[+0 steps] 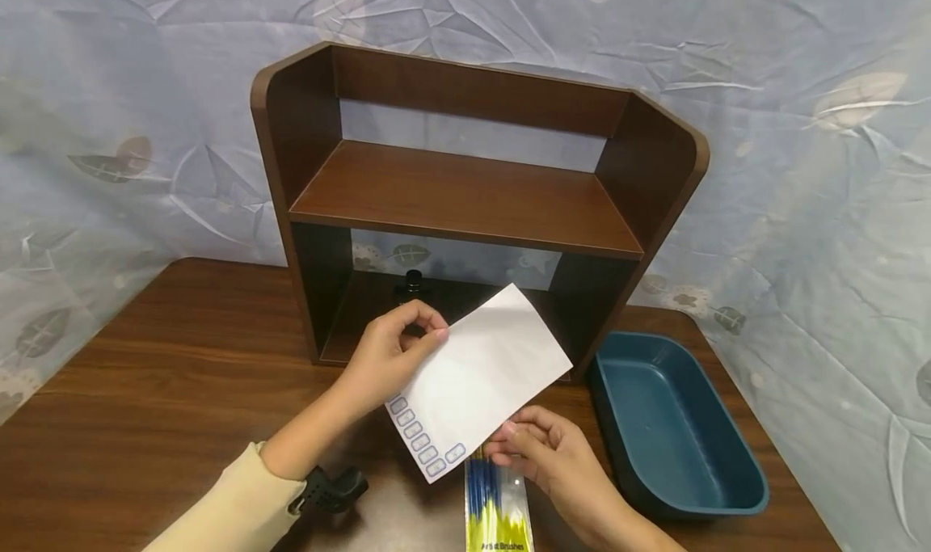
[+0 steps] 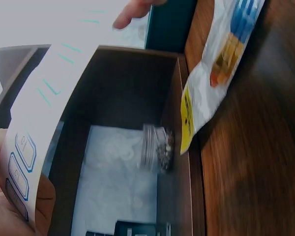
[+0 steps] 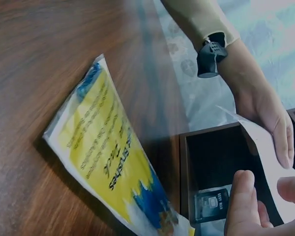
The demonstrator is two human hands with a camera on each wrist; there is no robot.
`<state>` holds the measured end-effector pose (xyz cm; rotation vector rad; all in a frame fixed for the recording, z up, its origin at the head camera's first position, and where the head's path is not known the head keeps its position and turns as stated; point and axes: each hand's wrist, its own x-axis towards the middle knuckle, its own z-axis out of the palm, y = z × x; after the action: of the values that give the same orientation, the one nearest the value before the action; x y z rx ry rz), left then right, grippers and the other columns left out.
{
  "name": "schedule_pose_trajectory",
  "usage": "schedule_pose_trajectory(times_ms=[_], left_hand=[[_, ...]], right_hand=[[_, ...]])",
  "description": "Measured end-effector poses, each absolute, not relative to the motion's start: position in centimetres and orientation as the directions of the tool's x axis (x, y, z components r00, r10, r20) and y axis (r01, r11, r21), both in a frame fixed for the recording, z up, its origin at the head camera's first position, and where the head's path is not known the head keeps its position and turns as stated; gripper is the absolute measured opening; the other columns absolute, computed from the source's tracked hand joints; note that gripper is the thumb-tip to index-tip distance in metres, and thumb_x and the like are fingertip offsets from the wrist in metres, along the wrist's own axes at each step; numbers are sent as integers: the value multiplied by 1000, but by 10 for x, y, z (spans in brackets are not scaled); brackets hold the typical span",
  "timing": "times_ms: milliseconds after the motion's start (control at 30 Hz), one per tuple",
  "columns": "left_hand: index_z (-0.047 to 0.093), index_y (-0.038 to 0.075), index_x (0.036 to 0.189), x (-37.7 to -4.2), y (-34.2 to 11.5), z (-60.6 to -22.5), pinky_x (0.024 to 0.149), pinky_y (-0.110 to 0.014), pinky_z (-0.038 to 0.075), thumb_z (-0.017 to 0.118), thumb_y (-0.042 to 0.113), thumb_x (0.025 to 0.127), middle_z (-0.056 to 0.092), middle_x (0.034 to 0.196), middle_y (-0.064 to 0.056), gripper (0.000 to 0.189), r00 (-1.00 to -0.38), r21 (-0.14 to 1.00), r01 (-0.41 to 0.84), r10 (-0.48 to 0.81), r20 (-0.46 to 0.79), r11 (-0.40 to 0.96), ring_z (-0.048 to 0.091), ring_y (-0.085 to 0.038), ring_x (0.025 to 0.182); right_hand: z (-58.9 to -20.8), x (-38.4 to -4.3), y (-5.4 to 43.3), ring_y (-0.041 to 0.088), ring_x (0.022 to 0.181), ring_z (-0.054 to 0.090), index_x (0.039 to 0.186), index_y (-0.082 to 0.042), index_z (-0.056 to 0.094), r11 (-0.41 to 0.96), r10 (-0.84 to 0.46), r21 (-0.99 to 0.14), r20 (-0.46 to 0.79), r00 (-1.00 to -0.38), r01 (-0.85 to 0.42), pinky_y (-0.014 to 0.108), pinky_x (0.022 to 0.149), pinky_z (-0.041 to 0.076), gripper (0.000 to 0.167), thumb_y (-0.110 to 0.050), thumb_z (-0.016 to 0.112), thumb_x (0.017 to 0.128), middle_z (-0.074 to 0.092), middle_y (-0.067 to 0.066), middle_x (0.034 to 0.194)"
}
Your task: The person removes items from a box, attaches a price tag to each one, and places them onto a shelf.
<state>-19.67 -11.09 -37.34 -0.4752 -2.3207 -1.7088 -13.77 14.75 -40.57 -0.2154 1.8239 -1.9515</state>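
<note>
A white sheet of paper (image 1: 487,366) with small blue-outlined boxes along one end is tilted in front of the brown shelf unit. My left hand (image 1: 393,354) pinches its upper left edge between thumb and fingers. At the opposite edge is my right hand (image 1: 553,455), thumb and fingers around the paper's border in the right wrist view (image 3: 260,211). Below that hand, a clear and yellow packet of artist brushes (image 1: 498,511) extends toward the table's front; its upper part is hidden behind the hand and paper.
A two-level brown shelf unit (image 1: 465,196) stands at the back. In its lower level sits a small black-topped item (image 1: 414,279); the left wrist view shows a clear jar (image 2: 157,147) there. At the right is a teal bin (image 1: 672,423) on the wooden table (image 1: 182,374).
</note>
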Motion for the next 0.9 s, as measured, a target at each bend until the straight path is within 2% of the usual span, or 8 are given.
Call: schedule_pose_trajectory(times_ms=[233,400,500,633,767,900], left_hand=[[68,5,101,-194,-99,-374,52,-26,56,71,7,99,69,98,-15,4,-928,893,366,180,327,261,62,-12,60],[69,5,101,-195,-99,-374,50,-24,52,72,8,98,70,95,-15,6,-925,895,369,197,326,252,56,-10,58],[69,2,102,-195,-103,-376,51,-23,53,72,8,98,69,91,-16,7,-931,916,340,211,296,214,58,-9,58],[69,-4,104,-196,-109,-380,58,-24,58,70,9,99,69,89,-17,13,-944,954,265,241,227,138,65,-12,64],[68,-2,109,-195,-113,-381,57,-24,53,67,17,102,71,88,-8,20,-958,988,128,267,100,89,63,-14,67],[66,-3,113,-193,-114,-383,58,-23,49,67,20,102,73,85,2,25,-948,1000,3,319,-1,13,60,-12,66]], right_hand=[[-406,-137,144,17,101,74,140,14,46,-48,-341,-972,-199,-919,229,27,91,63,52,-13,69,101,74,6,113],[-406,-136,145,16,99,74,139,14,47,-48,-289,-972,-208,-934,231,26,89,63,51,-10,69,100,74,7,113],[-406,-136,146,16,98,73,138,14,48,-47,-257,-977,-189,-948,208,25,88,63,49,-9,69,100,73,6,112],[-404,-136,147,16,93,72,134,11,52,-57,-188,-983,-161,-969,174,26,87,64,43,-8,69,99,74,4,108],[-403,-135,147,16,92,73,128,6,57,-105,-114,-985,-124,-986,136,27,87,64,33,-5,68,99,74,4,105],[-403,-136,148,14,96,73,125,-1,60,-146,-82,-985,-80,-993,92,27,88,64,27,-5,68,99,73,2,104]])
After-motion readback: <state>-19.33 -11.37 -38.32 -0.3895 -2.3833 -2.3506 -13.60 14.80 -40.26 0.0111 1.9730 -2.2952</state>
